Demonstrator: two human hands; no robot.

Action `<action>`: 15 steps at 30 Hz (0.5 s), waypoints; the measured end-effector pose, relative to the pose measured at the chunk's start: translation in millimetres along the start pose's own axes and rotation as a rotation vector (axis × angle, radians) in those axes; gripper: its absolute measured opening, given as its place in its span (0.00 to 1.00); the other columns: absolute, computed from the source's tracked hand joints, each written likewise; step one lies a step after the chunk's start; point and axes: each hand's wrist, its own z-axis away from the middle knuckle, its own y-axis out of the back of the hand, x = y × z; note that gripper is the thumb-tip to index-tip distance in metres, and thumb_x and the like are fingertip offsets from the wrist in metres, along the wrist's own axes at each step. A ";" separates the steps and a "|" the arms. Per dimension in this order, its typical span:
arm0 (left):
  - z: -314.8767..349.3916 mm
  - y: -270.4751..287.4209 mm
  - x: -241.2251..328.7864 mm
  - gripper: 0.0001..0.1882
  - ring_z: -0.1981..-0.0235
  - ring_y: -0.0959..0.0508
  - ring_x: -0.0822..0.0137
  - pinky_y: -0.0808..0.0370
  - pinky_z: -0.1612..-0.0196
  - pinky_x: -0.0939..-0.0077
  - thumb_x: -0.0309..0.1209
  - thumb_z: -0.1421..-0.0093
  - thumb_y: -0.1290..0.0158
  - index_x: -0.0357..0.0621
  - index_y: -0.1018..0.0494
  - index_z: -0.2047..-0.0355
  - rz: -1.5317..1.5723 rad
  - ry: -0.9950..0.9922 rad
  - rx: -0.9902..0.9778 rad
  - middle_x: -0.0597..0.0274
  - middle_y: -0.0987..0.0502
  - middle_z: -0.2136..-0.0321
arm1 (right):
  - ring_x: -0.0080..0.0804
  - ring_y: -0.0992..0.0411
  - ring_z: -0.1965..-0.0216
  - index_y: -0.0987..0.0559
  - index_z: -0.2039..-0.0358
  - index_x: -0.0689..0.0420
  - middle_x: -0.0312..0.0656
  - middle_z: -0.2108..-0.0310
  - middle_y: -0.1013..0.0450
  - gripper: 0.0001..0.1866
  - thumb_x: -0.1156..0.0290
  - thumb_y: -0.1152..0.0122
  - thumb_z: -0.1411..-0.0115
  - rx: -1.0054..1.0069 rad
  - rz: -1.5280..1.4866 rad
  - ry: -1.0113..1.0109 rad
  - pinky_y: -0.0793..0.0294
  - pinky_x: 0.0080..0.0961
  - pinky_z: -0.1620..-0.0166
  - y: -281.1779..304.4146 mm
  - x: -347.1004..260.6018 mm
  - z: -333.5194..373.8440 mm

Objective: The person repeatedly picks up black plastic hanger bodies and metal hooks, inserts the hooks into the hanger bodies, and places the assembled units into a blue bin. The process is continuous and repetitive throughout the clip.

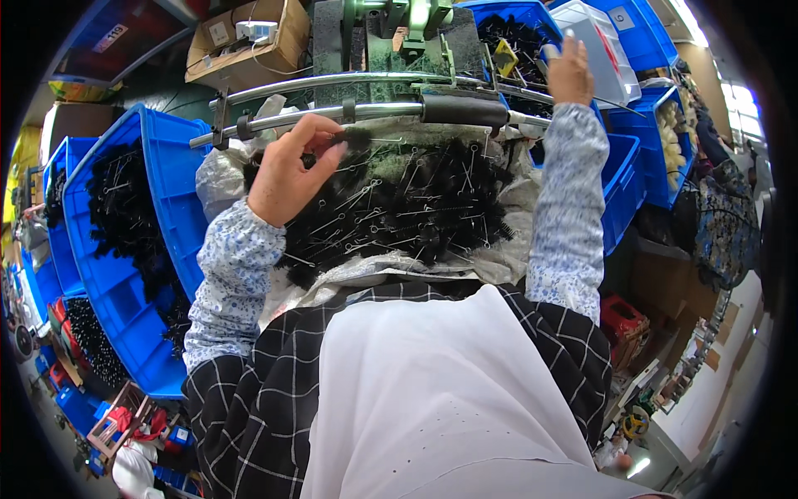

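My left hand [289,172] is closed in a pinch over the left part of the pile, with a small black wire brush [358,140] at its fingertips; its wire end points right. Beneath lies a heap of black-bristled wire brushes [399,204] with looped metal ends, spread on a pale cloth [519,212] in front of me. My right hand [571,73] is raised at the upper right, beside a blue bin of black brushes [507,37]. Its fingers stretch out, with white covers on some fingertips, and I see nothing held in them.
Ahead stands a green machine [407,50] with a metal rail [332,112] across its front. Blue crates [174,158] with black brushes stand at the left. A cardboard box [249,54] sits at the upper left. A clear plastic bin [603,58] is beside my right hand.
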 end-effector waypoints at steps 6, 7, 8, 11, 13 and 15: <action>-12.5 -34.0 0.7 0.11 0.72 0.25 0.71 0.30 0.70 0.79 0.27 0.45 0.47 0.41 0.31 0.61 0.047 0.017 0.057 0.60 0.24 0.74 | 0.38 0.26 0.65 0.26 0.59 0.60 0.49 0.65 0.26 0.15 0.67 0.44 0.45 -0.968 -0.896 0.283 0.28 0.28 0.60 105.4 -136.6 79.5; -11.6 -34.5 2.7 0.11 0.71 0.22 0.68 0.29 0.70 0.77 0.27 0.44 0.47 0.41 0.32 0.61 0.047 0.012 0.048 0.57 0.23 0.74 | 0.45 0.28 0.64 0.26 0.56 0.54 0.47 0.65 0.26 0.17 0.62 0.44 0.45 -0.798 -1.074 0.390 0.29 0.37 0.60 99.1 -142.9 98.5; -8.5 -32.4 2.2 0.11 0.71 0.22 0.68 0.29 0.70 0.76 0.27 0.44 0.48 0.41 0.32 0.60 0.039 0.013 0.036 0.56 0.23 0.73 | 0.46 0.28 0.62 0.25 0.57 0.55 0.46 0.65 0.26 0.16 0.67 0.41 0.47 -0.813 -1.140 0.351 0.30 0.37 0.59 105.4 -150.5 101.9; 8.3 -24.3 -6.4 0.13 0.72 0.22 0.67 0.28 0.70 0.74 0.26 0.42 0.50 0.42 0.35 0.57 0.046 0.012 0.042 0.57 0.23 0.75 | 0.45 0.29 0.62 0.24 0.60 0.56 0.45 0.65 0.27 0.15 0.64 0.43 0.46 -0.849 -1.048 0.447 0.30 0.36 0.57 90.2 -152.5 101.2; 24.3 -16.4 -10.0 0.13 0.75 0.23 0.64 0.29 0.71 0.74 0.26 0.43 0.50 0.41 0.36 0.57 0.021 0.113 0.024 0.57 0.24 0.76 | 0.41 0.28 0.62 0.24 0.61 0.54 0.43 0.65 0.27 0.14 0.61 0.45 0.45 -0.825 -0.853 0.438 0.29 0.34 0.57 74.5 -151.2 90.2; 39.4 -3.4 -17.4 0.15 0.76 0.25 0.58 0.29 0.73 0.69 0.26 0.44 0.49 0.39 0.37 0.57 -0.194 0.220 -0.147 0.56 0.26 0.76 | 0.33 0.26 0.69 0.23 0.65 0.53 0.41 0.70 0.27 0.09 0.64 0.47 0.43 -0.584 -0.555 0.358 0.25 0.29 0.65 51.9 -135.4 70.0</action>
